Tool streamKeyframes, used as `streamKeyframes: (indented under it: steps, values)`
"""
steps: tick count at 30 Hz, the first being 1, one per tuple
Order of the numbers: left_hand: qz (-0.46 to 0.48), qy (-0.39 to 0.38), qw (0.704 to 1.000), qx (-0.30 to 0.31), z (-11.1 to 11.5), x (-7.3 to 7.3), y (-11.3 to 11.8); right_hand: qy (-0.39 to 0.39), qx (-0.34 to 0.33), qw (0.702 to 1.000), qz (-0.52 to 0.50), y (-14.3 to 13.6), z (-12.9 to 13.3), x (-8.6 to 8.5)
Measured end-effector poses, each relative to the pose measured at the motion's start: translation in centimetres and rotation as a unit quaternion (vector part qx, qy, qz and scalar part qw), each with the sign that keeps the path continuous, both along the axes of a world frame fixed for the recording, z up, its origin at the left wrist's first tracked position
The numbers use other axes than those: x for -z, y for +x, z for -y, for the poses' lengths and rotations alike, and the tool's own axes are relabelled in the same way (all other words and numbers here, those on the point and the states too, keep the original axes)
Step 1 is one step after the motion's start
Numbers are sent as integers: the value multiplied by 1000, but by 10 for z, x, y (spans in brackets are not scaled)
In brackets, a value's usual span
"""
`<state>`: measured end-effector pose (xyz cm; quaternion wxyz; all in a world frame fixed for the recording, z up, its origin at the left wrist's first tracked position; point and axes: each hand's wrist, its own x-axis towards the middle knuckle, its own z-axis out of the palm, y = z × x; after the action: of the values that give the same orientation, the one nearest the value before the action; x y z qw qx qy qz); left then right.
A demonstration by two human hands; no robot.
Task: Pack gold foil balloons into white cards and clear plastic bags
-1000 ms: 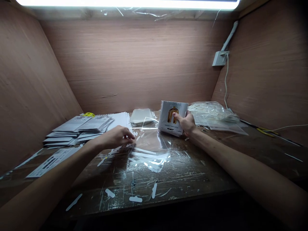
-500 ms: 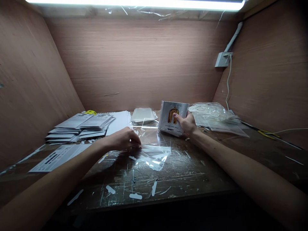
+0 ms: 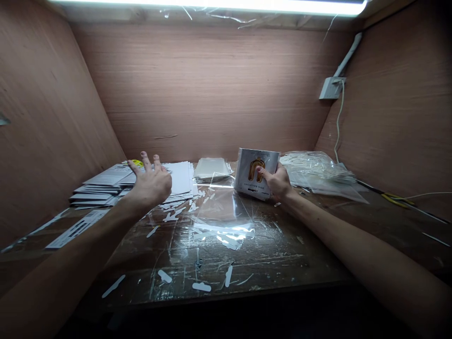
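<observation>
My right hand (image 3: 280, 181) grips a small stack of foil balloon packets (image 3: 251, 162), thumb across the front one. The packets stand tilted up off the table; the front shows a gold balloon shape with its print upside down. My left hand (image 3: 151, 183) is raised in front of the card stacks with several fingers spread and nothing seen in it. Whether it touches the cards I cannot tell. Between the hands, a clear plastic bag (image 3: 215, 216) lies flat on the table. Behind my left hand are printed cards (image 3: 97, 190) and plain white cards (image 3: 181, 174).
A stack of clear bags (image 3: 212, 167) lies at the back middle. Filled plastic packets (image 3: 314, 169) are heaped at the back right. White paper scraps (image 3: 201, 286) dot the wooden table (image 3: 268, 263). A yellow tape roll (image 3: 139, 163) sits behind the cards. Cables (image 3: 395, 197) run at right.
My left hand has left the clear bag's near edge, moved left and up toward the cards, and opened its fingers. My right hand still holds the packets in nearly the same place.
</observation>
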<state>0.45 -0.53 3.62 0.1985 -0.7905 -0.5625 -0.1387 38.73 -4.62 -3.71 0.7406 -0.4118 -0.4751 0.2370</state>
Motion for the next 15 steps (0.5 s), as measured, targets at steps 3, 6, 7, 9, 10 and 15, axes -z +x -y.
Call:
streamKeyframes:
  steps: [3, 6, 7, 9, 10, 15]
  values:
    - [21, -33, 990, 138, 19, 3, 21, -4, 17, 1000, 25, -1, 1, -1]
    - [98, -188, 924, 317, 32, 14, 42, -7, 22, 999, 34, -1, 0, 0]
    - [109, -230, 895, 366, 35, 19, 48, -4, 21, 999, 33, -1, 0, 0]
    - [107, -275, 850, 437, 36, 31, 55, 4, 15, 1000, 27, -2, -1, 0]
    - [101, -282, 837, 458, 36, 36, 58, 7, 9, 1000, 21, -2, -1, 0]
    - [112, -259, 838, 467, 32, 51, 62, -3, -39, 997, -63, -9, 3, -6]
